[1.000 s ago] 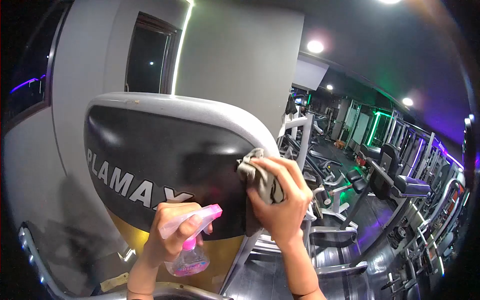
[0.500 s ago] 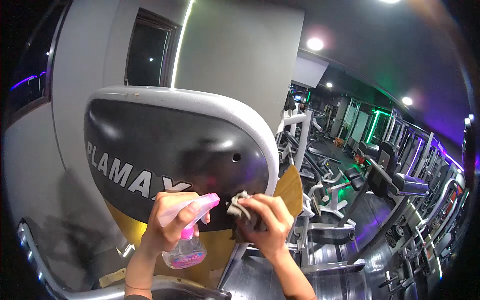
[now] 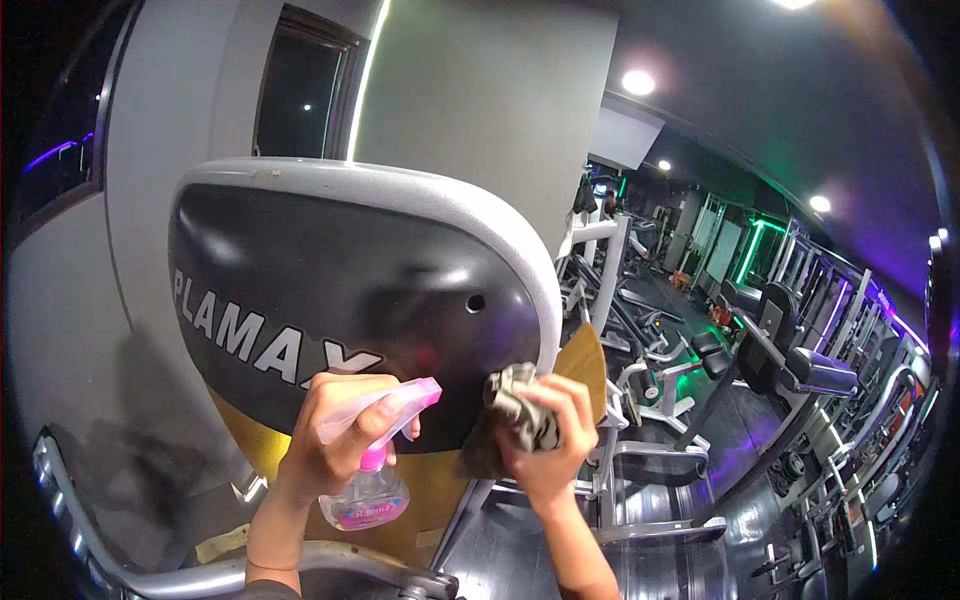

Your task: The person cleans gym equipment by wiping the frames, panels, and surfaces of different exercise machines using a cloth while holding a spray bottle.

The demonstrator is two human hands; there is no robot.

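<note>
My left hand [image 3: 330, 430] is wrapped round the neck of a clear spray bottle [image 3: 366, 503] with a pink nozzle and a pink label. The bottle is upright, its nozzle pointing right. In my right hand [image 3: 562, 432] a crumpled, patterned cloth [image 3: 522, 408] is bunched between the fingers, and a darker part of it hangs below. Both hands are in front of the lower right of a black machine cover [image 3: 340, 260] with PLAMAX lettering and a silver rim. Whether the cloth touches the cover I cannot tell.
A curved metal tube [image 3: 200, 578] crosses the lower left. Just right of the cover stands a gold-coloured panel [image 3: 582, 372]. Gym machines, including one with a padded seat [image 3: 822, 370], fill the right side. A grey wall [image 3: 480, 90] rises behind the cover.
My right hand has shifted slightly right with the cloth, and more of the cloth's pattern shows. My left hand stays almost in place with the spray bottle.
</note>
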